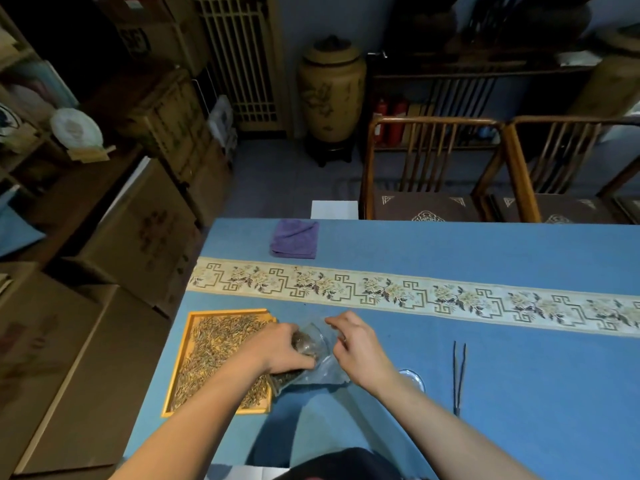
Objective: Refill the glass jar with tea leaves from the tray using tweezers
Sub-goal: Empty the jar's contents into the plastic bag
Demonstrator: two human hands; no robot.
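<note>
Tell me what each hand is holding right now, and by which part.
The left hand grips the glass jar around its side, tilted by the tray. The right hand is at the jar's mouth; a grip cannot be told. The tweezers lie unheld.

The tray (180, 358) of tea leaves (214, 344) is set at the table's (485, 393) left edge. Just right of it the glass jar (308, 341) is held between both hands, left hand (280, 348) and right hand (356, 348). The tweezers (459, 375) are laid further right, a glass lid (414, 379) between. A folded cloth (295, 238) is parked at the far edge, behind the patterned runner (450, 299).
</note>
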